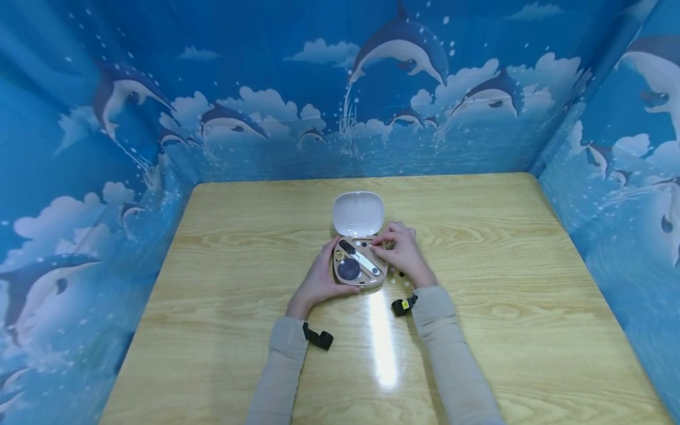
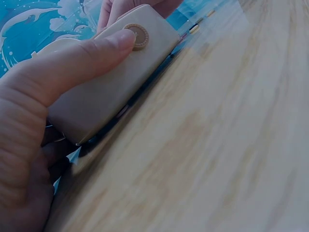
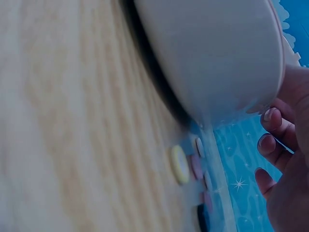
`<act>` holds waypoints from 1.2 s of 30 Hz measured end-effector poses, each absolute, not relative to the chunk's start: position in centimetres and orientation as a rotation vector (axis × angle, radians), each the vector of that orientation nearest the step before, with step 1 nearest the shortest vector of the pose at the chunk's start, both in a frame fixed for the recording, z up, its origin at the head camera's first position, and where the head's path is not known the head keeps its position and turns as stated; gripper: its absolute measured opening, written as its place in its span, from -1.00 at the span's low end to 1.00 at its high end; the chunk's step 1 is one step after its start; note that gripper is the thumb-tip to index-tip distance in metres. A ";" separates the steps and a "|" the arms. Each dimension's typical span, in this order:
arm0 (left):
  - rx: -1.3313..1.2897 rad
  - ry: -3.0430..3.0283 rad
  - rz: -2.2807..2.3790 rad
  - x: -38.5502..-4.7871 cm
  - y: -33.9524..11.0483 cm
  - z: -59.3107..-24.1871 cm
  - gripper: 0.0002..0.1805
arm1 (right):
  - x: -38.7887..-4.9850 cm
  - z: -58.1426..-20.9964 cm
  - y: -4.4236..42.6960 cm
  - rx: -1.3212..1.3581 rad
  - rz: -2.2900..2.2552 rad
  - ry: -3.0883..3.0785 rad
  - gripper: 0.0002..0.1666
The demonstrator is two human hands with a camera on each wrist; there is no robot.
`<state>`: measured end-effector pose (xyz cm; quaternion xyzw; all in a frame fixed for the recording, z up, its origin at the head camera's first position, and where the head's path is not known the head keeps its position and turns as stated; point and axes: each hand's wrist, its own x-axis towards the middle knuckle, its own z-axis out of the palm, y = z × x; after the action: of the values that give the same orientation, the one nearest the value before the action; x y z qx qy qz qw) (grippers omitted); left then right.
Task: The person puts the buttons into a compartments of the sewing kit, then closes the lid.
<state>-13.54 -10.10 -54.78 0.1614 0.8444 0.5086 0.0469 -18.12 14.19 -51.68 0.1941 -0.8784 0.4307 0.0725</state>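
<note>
Open beige case (image 2: 113,82) on the counter (image 1: 239,283), midway between left and right edges, toward far edge. Left hand (image 1: 321,275) grips its left side, thumb on round stud (image 2: 141,38); right hand (image 1: 402,247) at its back right corner, fingers bent, can't tell if pinching anything. Pale lid (image 1: 358,213) up; inside, dark disc (image 1: 349,269), black-and-white tool (image 1: 365,260). Loose buttons (image 3: 180,165) on right.

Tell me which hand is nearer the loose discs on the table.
Right. The right hand is at the right side of the open case, close by the loose discs; the left hand grips the case from its left, farther from them.
</note>
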 end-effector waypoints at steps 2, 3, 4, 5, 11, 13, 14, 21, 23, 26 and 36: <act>0.497 2.575 1.557 -13.5 -10.1 -54.8 0.47 | -18.2 -51.7 14.2 0.592 1.276 -2.640 -0.88; 0.500 2.574 1.559 -13.5 -10.1 -54.8 0.47 | -18.2 -51.7 14.1 0.594 1.272 -2.640 -0.88; 0.502 2.574 1.560 -13.5 -10.1 -54.8 0.48 | -18.2 -51.7 14.1 0.595 1.268 -2.643 -0.88; 0.509 2.570 1.565 -13.6 -10.1 -54.8 0.48 | -18.2 -51.7 14.1 0.595 1.262 -2.647 -0.88; 0.587 2.537 1.606 -13.8 -9.9 -54.7 0.52 | -17.8 -51.1 14.3 0.537 1.309 -2.699 -0.88; 0.593 2.528 1.605 -13.8 -9.9 -54.5 0.54 | -17.7 -50.8 14.5 0.527 1.330 -2.695 -0.88; 0.589 2.516 1.610 -13.8 -9.9 -54.4 0.55 | -17.7 -50.6 14.7 0.528 1.343 -2.683 -0.88; 0.569 2.505 1.592 -13.9 -10.0 -54.3 0.60 | -17.3 -50.0 16.4 0.563 1.375 -2.547 -0.84; 0.574 2.519 1.572 -14.0 -10.1 -54.3 0.62 | -17.3 -50.1 17.0 0.552 1.383 -2.526 -0.85; 0.595 2.519 1.568 -14.2 -10.1 -54.4 0.62 | -17.2 -50.2 17.7 0.537 1.381 -2.508 -0.86; 0.632 2.470 1.606 -14.7 -10.2 -54.3 0.61 | -16.3 -51.6 19.5 0.357 1.433 -2.628 -0.86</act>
<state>-14.70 -10.21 -54.34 0.2094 0.8181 0.5317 0.0640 -16.29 19.49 -51.64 0.1180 -0.8701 0.4744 0.0633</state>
